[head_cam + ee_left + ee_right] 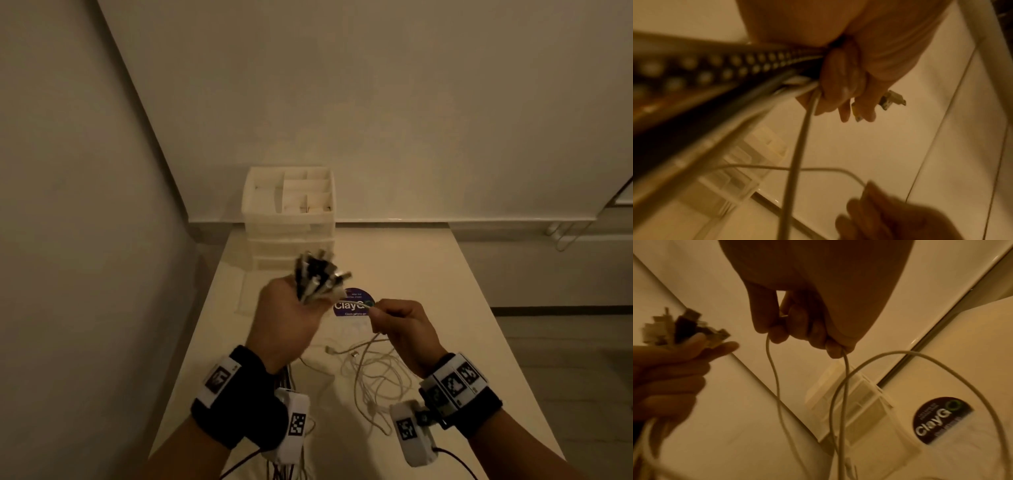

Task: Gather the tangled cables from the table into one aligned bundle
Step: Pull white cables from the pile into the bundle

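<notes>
My left hand (291,315) is raised above the table and grips a bundle of cables (317,277), black and white, with their plug ends fanned out upward. The cable tails hang down past my left wrist (715,91). My right hand (399,322) is just right of it and pinches the end of a white cable (373,308) that points toward the bundle. That cable runs through my right fingers (777,331) and drops in loops (840,386). More white cables (373,370) lie tangled on the table under my right hand.
A white plastic drawer organiser (289,212) stands at the table's far left against the wall. A round dark ClayGo sticker (352,303) lies on the cream table (445,291). A wall runs close on the left.
</notes>
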`<state>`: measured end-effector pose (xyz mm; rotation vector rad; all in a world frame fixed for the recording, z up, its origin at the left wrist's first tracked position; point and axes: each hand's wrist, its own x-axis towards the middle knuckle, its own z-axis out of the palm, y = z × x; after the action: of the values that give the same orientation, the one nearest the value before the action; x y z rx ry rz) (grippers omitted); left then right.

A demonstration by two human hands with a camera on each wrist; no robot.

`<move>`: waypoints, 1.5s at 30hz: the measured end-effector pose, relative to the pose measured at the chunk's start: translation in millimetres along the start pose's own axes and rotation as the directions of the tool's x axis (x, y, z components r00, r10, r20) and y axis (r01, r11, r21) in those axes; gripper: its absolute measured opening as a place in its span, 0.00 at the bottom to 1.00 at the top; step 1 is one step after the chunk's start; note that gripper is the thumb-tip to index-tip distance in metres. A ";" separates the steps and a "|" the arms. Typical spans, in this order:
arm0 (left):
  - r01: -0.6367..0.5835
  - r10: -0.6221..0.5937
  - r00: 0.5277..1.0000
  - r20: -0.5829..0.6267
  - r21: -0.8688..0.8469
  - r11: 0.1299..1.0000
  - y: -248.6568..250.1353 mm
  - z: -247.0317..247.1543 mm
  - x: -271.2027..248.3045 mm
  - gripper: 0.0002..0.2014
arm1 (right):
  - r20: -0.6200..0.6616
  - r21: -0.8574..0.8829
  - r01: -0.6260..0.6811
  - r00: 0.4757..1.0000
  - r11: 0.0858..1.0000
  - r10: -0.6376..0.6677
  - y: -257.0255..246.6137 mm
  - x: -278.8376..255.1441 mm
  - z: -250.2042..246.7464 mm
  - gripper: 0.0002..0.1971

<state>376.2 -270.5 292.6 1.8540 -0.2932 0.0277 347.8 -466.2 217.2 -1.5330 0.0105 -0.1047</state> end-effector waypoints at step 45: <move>0.033 -0.092 0.975 -0.202 -0.276 0.961 -18.8 -73.8 -13.0 0.04 | 0.039 0.783 -0.009 0.999 0.622 -0.036 -33.8 -35.7 -28.5 0.10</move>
<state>377.3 -193.4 295.0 1.5703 -0.0824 0.1360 308.1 -493.1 247.8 -0.6364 -0.0811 -0.0660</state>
